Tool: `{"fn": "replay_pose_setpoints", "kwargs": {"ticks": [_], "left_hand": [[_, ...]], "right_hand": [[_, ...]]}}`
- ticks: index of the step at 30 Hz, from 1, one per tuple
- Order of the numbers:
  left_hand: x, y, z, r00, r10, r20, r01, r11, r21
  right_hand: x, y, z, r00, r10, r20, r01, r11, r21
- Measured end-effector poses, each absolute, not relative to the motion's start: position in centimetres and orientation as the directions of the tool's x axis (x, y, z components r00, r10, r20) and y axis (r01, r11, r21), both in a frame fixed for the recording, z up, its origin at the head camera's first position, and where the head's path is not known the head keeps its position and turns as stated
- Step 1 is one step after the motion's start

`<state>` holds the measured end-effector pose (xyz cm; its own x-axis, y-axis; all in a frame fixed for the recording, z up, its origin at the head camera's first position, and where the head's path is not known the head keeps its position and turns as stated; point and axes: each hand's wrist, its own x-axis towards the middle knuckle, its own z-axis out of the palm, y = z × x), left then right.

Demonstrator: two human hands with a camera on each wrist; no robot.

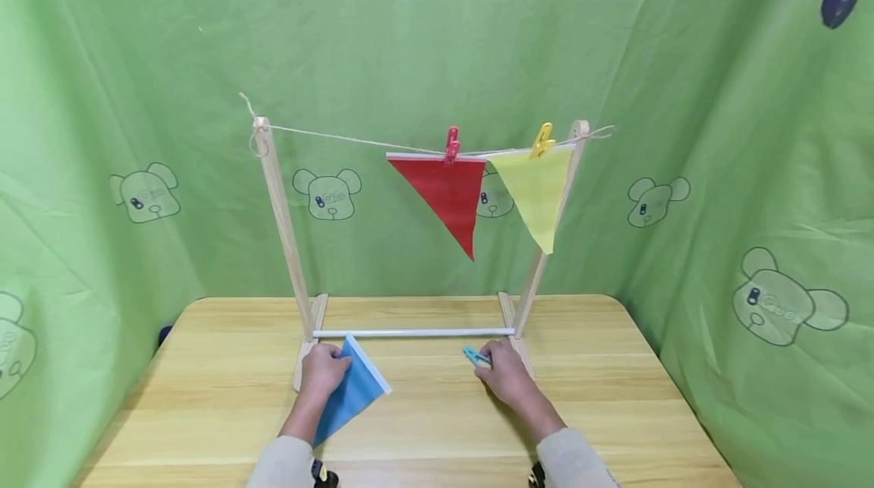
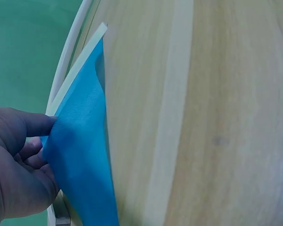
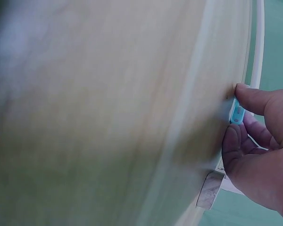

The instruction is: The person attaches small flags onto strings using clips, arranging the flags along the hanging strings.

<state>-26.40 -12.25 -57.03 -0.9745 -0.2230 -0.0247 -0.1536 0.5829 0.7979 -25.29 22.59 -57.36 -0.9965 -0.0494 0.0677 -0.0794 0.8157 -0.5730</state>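
My left hand pinches a blue triangular pennant by its edge, near the white top band; the pennant slants over the table and its tip points toward me. In the left wrist view, thumb and fingers grip the blue cloth. On the right, my right hand holds a light blue clothespin between thumb and fingers, low over the tabletop. Above both hands, a string carries a red pennant under a red clothespin and a yellow pennant under a yellow clothespin.
Two wooden posts on flat feet hold the string's ends. A white rod joins them low down, just beyond my hands. The wooden table ends at a green printed curtain that also closes off both sides.
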Motion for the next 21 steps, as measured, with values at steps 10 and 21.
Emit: {"fn": "replay_pose_setpoints", "kwargs": {"ticks": [10, 21], "left_hand": [[-26.28, -11.97, -57.01, -0.972, -0.233, -0.026, -0.159, 0.576, 0.802], [-25.94, -11.99, -56.71, -0.969, -0.243, -0.054, -0.181, 0.541, 0.821]], "right_hand": [[-25.21, 22.53, -57.06, -0.997, -0.047, 0.057, -0.071, 0.814, -0.576], [-25.21, 22.42, -57.19, -0.998, -0.045, 0.048, -0.064, 0.813, -0.579]]}}
